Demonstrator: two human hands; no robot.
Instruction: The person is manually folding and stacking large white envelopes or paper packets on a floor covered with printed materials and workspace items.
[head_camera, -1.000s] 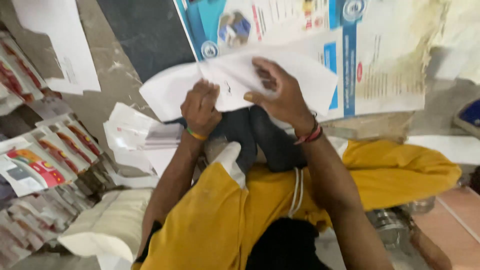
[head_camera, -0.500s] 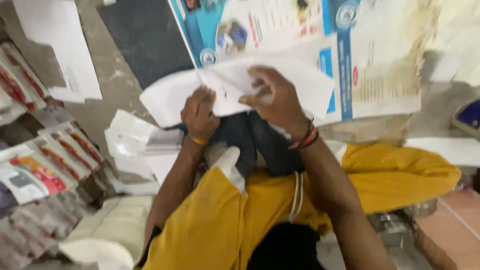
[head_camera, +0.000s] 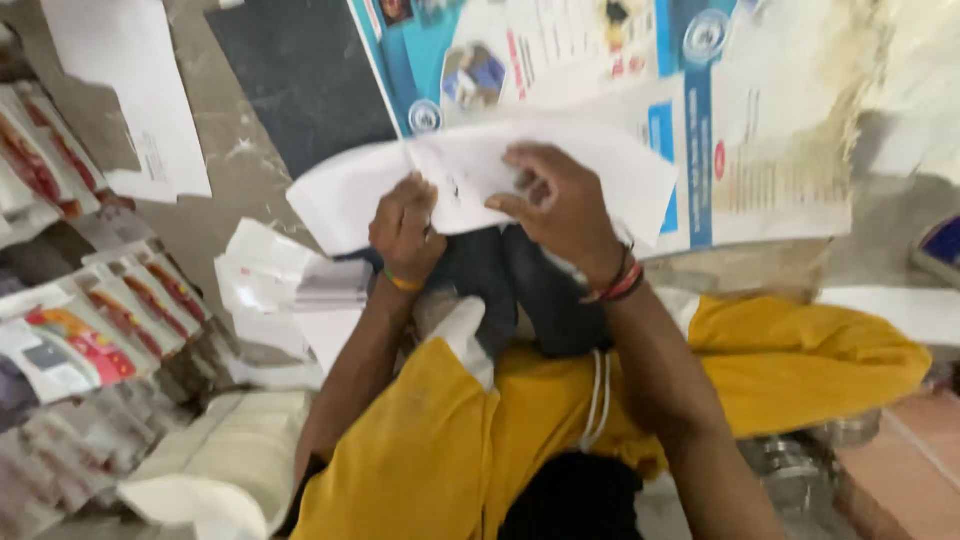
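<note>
Both Hands on a White Sheet Above the Lap

While the camera looks down over a yellow garment (head_camera: 440, 450), the person holds a white paper sheet (head_camera: 340, 195) up in front of the knees, between a dark folded cloth (head_camera: 500, 285) below and a large blue-and-white printed poster (head_camera: 760, 130) lying on the floor beyond. The left hand (head_camera: 405, 230) grips the sheet near its middle, fingers curled and pressed together over the lower edge, a yellow-green band at the wrist. The right hand (head_camera: 560, 205) lies on top of the right half of the sheet, fingers slightly spread and bent, thumb pointing toward the left hand; whether the thumb pinches the paper cannot be told. Red and black threads circle its wrist. A loose stack of white papers (head_camera: 270, 280) sits just beside the left forearm. Rows of colourful printed packets (head_camera: 90, 320) lie at the left edge, and another white sheet (head_camera: 130, 90) rests on the stone floor near the top left.
</note>
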